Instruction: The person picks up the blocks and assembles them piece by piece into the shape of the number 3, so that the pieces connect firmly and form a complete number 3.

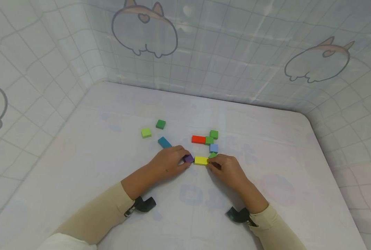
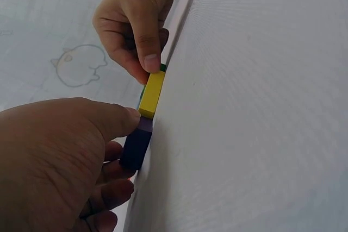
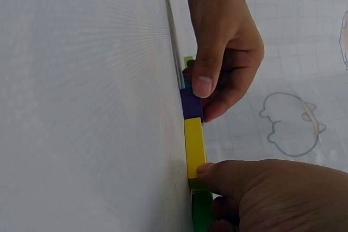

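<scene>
My left hand (image 1: 169,161) pinches a purple block (image 1: 188,158) between thumb and fingers. In the left wrist view, that block's end meets the end of a yellow block (image 2: 153,93). My right hand (image 1: 229,170) grips the yellow block at its other end, the thumb on its near face in the right wrist view. Just behind the right fingertips, a green block (image 1: 212,155) is partly covered. Beyond it lie a light blue block (image 1: 213,148), two green blocks (image 1: 214,134) and a red block (image 1: 198,139), close together.
Left of these are a teal block (image 1: 165,142), a lime block (image 1: 146,133) and a dark green block (image 1: 161,124). The white table (image 1: 185,215) is bordered by a tile-patterned curtain (image 1: 210,62) at the back and sides. Dark wrist devices (image 1: 145,205) hang at both sleeves.
</scene>
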`<move>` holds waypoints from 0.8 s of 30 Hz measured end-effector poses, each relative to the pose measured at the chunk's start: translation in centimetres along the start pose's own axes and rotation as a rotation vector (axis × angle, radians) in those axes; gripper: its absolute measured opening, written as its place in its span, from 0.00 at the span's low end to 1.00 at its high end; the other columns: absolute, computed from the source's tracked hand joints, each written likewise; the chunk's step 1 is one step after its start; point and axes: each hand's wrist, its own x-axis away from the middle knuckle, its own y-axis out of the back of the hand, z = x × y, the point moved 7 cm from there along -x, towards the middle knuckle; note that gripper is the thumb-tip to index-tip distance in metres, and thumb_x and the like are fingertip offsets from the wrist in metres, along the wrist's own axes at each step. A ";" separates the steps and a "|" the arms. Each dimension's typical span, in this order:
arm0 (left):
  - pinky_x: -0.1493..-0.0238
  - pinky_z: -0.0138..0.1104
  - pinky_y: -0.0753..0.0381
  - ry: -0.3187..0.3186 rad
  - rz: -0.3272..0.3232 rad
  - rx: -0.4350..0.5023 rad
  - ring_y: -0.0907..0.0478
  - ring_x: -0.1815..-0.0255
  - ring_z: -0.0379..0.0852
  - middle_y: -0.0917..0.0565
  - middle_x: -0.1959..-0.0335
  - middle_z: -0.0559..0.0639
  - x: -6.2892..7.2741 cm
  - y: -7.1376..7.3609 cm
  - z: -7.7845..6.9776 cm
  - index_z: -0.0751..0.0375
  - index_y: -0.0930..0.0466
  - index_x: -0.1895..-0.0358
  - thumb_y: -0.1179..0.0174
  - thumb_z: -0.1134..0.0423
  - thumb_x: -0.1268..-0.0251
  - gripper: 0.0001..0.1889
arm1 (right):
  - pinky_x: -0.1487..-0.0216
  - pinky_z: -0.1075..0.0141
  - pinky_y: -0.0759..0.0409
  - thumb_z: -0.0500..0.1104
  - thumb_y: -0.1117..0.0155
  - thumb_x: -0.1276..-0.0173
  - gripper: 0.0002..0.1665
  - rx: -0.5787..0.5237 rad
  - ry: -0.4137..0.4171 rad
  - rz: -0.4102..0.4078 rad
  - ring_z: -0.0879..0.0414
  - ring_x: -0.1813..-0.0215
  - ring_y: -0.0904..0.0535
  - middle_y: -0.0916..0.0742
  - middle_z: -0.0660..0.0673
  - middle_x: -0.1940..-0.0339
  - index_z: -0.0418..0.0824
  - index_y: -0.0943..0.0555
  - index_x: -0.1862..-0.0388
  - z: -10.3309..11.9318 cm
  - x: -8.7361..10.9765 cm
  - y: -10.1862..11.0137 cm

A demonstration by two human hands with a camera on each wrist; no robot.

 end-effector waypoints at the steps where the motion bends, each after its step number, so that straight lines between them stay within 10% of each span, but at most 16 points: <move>1: 0.52 0.32 0.19 0.000 0.000 0.003 0.22 0.57 0.36 0.17 0.54 0.43 0.0 0.0 0.0 0.55 0.17 0.45 0.34 0.50 0.35 0.20 | 0.68 0.71 0.22 0.38 0.23 0.42 0.12 -0.001 0.000 0.001 0.64 0.71 0.25 0.12 0.53 0.69 0.41 0.10 0.58 0.0 0.0 0.0; 24: 0.51 0.30 0.20 -0.010 -0.026 0.017 0.23 0.56 0.35 0.17 0.53 0.42 0.0 -0.1 0.4 0.53 0.18 0.45 0.37 0.47 0.34 0.20 | 0.69 0.71 0.22 0.39 0.24 0.40 0.11 0.017 -0.003 0.008 0.63 0.72 0.26 0.14 0.54 0.71 0.41 0.10 0.58 0.1 -0.1 0.0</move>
